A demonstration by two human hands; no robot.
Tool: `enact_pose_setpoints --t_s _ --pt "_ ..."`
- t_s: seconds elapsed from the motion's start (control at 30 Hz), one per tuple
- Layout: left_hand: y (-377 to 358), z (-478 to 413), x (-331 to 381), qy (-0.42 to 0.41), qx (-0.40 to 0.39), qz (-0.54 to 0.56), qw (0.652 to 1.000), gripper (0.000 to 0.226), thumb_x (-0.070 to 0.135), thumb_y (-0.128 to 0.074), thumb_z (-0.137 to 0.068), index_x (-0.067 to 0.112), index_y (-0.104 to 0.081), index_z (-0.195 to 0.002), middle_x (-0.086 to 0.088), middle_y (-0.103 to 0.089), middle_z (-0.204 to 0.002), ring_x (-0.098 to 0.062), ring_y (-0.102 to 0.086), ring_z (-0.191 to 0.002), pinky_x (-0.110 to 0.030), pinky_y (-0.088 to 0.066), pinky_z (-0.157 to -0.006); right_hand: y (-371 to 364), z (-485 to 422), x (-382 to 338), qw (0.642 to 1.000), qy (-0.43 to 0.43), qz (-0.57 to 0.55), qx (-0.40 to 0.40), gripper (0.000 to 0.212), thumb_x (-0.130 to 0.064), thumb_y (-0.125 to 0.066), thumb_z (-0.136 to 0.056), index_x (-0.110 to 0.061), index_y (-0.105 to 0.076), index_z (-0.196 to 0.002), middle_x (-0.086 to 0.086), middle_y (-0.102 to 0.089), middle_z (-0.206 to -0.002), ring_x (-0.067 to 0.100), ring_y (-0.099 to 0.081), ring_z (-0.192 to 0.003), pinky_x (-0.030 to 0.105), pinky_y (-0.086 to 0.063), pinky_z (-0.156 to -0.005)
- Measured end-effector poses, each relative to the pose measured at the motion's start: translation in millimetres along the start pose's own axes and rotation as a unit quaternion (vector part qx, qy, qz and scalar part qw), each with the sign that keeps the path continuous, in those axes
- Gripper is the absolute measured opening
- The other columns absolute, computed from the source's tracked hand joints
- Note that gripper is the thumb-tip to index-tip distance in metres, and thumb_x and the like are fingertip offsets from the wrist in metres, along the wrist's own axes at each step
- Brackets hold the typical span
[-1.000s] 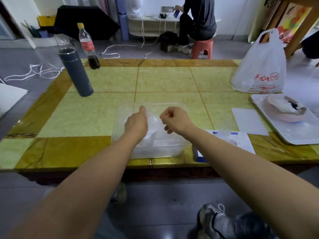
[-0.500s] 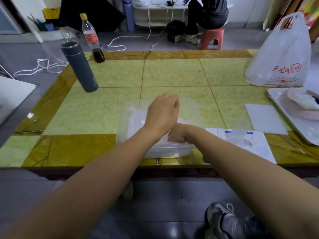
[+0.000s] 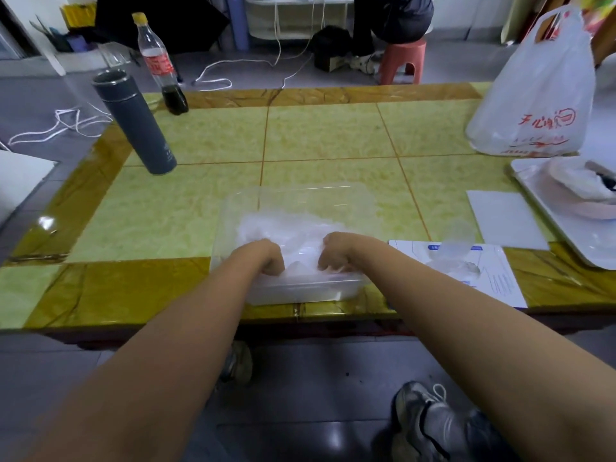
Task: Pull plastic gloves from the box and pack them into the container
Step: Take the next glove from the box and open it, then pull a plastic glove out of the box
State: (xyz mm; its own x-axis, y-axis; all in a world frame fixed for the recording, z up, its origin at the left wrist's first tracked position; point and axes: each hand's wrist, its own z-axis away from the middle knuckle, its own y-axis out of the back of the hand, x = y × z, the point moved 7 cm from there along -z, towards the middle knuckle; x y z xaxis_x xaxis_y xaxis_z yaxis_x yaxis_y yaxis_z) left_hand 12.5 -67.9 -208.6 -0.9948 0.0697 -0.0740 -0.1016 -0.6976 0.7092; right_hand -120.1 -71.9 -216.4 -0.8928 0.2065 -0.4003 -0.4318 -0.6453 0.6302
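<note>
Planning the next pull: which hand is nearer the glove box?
Right. The right hand grips gloves at the container's right side, toward the glove box; the left hand grips gloves at its left side, farther away.

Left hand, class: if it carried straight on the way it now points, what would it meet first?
The left hand points forward and down inside the container, fingers curled into the plastic gloves. It would probably meet more of those gloves first, then the far wall; depth is unclear.
</note>
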Motion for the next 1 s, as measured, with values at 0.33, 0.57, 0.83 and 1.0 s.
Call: enact_pose_setpoints --t_s 0.33,0.57,0.83,1.0 --pt "72.8 45.3 9.9 0.022 0.315 0.207 0.926 0.021 0.023 -0.053 -0.09 0.009 -0.065 -0.101 -0.009 -0.067 -0.095 -0.029 -0.063 -0.089 -0.033 -0.048 -0.066 51.5 47.4 -8.5 0.922 0.166 -0.287 0.202 0.02 -0.003 -0.052 -0.094 0.007 -0.066 -0.103 0.017 -0.067 -0.1 0.027 -0.066 -0.086 0.033 -0.06 -0.071" --pt "101.4 88.4 130.8 -0.139 0.407 0.288 0.856 0.021 0.024 -0.046 -0.095 0.013 -0.062 -0.101 -0.004 -0.066 -0.097 -0.026 -0.059 -0.09 -0.033 -0.042 -0.071 112.8 120.1 83.4 0.829 0.172 -0.316 0.427 0.012 -0.014 -0.053 -0.088 -0.018 -0.063 -0.082 -0.004 -0.06 -0.069 0.016 -0.058 -0.067 0.032 -0.049 -0.064" --pt "21.6 59.8 218.1 -0.181 0.237 0.253 0.92 0.029 0.012 -0.051 -0.091 0.01 -0.053 -0.119 -0.01 -0.059 -0.122 -0.028 -0.055 -0.112 -0.029 -0.04 -0.081 79.9 121.1 208.1 0.859 0.053 -0.326 0.391 0.028 -0.015 -0.061 -0.086 -0.013 -0.049 -0.112 0.004 -0.051 -0.087 0.016 -0.049 -0.072 0.031 -0.041 -0.07" --pt "-4.9 38.1 205.4 -0.148 0.164 0.271 0.937 0.05 0.019 -0.065 -0.086 0.009 -0.043 -0.13 -0.009 -0.057 -0.126 -0.027 -0.055 -0.115 -0.029 -0.041 -0.081 55.1 86.4 203.2 0.939 0.023 -0.168 0.301 0.018 -0.031 -0.073 -0.08 -0.019 -0.063 -0.086 0.009 -0.056 -0.096 0.024 -0.054 -0.083 0.027 -0.039 -0.069"
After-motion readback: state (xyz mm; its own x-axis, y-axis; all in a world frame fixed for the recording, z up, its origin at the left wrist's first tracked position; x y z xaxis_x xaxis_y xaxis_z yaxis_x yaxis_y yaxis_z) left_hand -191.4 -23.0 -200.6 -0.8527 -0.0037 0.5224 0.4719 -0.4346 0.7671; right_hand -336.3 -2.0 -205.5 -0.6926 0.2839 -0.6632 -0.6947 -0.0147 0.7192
